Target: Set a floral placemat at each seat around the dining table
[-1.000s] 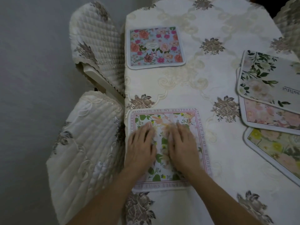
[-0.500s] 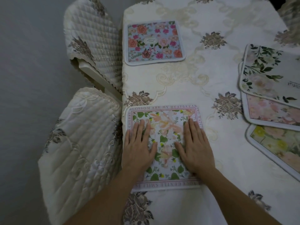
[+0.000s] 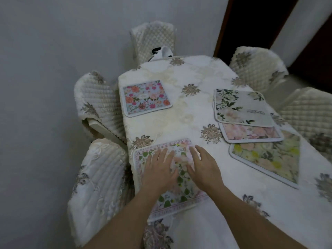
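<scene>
both hands (image 3: pixel 181 169) seemingly flat on placemat (image 3: pixel 179 193).

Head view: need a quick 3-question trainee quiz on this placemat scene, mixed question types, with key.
1. True or false: the left hand and right hand both lie flat and open on the text-bordered placemat.
2. Multiple choice: the placemats overlapping on the table's right side number A) two B) three C) five.
3. Fill in: the blue rose-print placemat lies alone in front of a quilted ____.

Key: 1 true. 2 B: the leafy white placemat overlaps the pink placemat, which overlaps the yellow-flowered placemat. 3 chair.
</scene>
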`<state>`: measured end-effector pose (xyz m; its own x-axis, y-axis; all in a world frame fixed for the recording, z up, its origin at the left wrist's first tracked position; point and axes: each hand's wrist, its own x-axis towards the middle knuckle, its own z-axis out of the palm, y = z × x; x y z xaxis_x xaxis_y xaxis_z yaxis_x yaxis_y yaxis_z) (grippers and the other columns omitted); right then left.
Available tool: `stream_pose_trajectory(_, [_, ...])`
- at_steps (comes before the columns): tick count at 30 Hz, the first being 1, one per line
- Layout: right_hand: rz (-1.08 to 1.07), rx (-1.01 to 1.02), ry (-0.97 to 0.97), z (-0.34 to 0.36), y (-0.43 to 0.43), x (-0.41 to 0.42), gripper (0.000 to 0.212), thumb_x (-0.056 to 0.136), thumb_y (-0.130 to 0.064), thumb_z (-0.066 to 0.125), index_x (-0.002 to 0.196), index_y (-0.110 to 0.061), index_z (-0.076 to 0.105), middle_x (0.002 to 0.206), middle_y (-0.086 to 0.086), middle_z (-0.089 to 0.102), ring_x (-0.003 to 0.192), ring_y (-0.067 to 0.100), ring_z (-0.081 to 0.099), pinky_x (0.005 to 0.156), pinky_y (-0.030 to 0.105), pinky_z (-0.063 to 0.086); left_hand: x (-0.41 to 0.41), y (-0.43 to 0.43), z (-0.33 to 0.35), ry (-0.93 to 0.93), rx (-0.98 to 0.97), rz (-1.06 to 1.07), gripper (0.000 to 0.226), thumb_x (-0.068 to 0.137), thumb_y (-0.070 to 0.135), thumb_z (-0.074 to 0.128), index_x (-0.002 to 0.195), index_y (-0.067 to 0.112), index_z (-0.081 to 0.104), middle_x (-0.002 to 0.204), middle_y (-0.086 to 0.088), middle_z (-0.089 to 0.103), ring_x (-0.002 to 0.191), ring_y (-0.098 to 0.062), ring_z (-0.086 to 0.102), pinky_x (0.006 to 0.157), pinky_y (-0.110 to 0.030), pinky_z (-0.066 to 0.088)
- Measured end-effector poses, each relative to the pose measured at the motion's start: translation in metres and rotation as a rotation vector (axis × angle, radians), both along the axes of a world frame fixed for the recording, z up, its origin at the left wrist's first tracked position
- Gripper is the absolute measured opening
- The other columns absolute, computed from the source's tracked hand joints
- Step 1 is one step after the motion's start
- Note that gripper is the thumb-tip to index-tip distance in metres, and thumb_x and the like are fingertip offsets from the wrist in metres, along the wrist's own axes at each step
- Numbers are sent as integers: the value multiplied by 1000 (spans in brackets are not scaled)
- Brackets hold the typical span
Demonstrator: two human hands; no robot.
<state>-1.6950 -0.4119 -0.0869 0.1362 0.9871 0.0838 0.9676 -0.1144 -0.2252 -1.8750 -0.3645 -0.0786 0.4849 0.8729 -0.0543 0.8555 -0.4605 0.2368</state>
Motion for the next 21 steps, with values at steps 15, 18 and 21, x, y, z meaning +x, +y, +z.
stream_pose_trajectory(15, [-540,97,-139,54,-175,35,56,81,-38,70,130,-15,59,133,12,60,122,30,57,99,43,48,102,-82,43,-91,189,-594,66,87,58,32,144,26,44,146,-1,50,134,-25,45,111,-49,34])
stream_pose_trajectory(18, [-650,117,-149,55,-218,47,56,80,-36,72,130,-14,59,133,13,60,122,31,58,99,44,48,129,-111,44,-113,214,-702,64,87,57,34,141,25,48,142,-2,54,131,-25,49,110,-48,36])
stream_pose_trajectory(21, [-753,108,-168,55,-260,61,56,83,-37,67,133,-15,56,136,12,57,125,29,54,102,44,45,158,-141,48,-128,223,-809,64,87,56,34,140,24,49,141,-2,55,129,-25,50,108,-48,38])
